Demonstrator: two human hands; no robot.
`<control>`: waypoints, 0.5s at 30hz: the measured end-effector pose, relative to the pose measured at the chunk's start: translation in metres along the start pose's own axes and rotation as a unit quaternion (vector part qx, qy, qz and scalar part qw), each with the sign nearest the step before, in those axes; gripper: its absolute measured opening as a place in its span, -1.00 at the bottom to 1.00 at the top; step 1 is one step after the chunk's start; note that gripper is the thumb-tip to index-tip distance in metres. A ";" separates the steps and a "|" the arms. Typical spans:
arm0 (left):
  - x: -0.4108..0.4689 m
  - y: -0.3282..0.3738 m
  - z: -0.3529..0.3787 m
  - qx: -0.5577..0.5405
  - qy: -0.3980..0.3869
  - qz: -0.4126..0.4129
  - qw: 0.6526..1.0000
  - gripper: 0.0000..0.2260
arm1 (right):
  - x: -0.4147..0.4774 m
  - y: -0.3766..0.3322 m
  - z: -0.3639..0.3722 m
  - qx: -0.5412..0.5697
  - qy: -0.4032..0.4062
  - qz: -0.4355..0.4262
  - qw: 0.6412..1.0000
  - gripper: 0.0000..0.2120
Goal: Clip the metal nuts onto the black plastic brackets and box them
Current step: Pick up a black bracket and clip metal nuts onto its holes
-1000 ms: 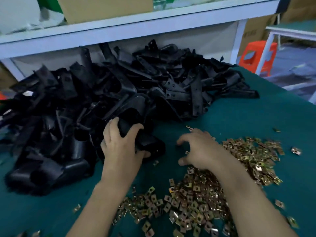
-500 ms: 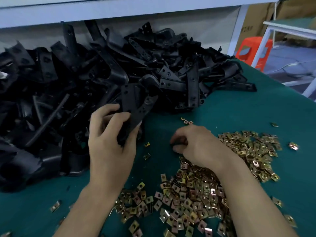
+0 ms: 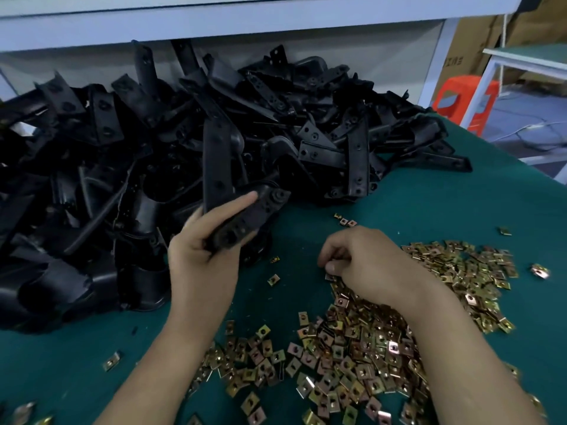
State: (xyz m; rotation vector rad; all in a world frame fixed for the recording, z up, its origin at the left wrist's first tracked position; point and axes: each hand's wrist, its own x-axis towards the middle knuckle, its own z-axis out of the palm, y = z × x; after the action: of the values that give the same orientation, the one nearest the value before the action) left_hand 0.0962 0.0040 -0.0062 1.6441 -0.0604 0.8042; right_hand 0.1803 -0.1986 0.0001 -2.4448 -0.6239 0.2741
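Green felt tabletop under a white shelf. Heap of black plastic brackets at back left; spread of brass-coloured square metal clip nuts front right. Left hand: grip clamped on one black plastic bracket, held at the heap's near edge. Right hand on the nut pile's left edge, fingers curled down; cannot tell if its grip holds a nut.

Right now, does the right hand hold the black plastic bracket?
No, the left hand grips the black plastic bracket; the right hand is over the metal nuts.
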 end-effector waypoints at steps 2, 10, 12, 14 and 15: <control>0.000 0.000 0.002 -0.081 0.021 -0.083 0.993 -0.79 | 0.001 0.000 0.002 0.021 0.005 0.005 1.000 -0.72; 0.003 0.007 -0.001 -0.189 -0.080 -0.187 0.961 -0.25 | 0.003 -0.008 0.003 0.132 0.105 -0.009 0.986 -0.91; 0.003 0.012 0.000 -0.237 -0.111 -0.200 0.944 -0.18 | 0.003 -0.012 0.002 0.162 0.122 -0.022 0.979 -0.92; 0.003 0.017 0.003 -0.282 -0.093 -0.208 0.932 -0.34 | 0.002 -0.017 0.002 0.242 0.108 -0.028 0.964 -0.89; 0.002 0.018 0.005 -0.298 -0.066 -0.214 0.928 -0.47 | 0.002 -0.019 0.002 0.305 0.086 -0.026 0.948 -0.85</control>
State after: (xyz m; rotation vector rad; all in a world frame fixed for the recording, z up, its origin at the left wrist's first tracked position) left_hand 0.0920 -0.0039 0.0099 1.0688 -0.0324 0.2903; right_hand 0.1738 -0.1828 0.0098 -1.8282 -0.4413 0.1923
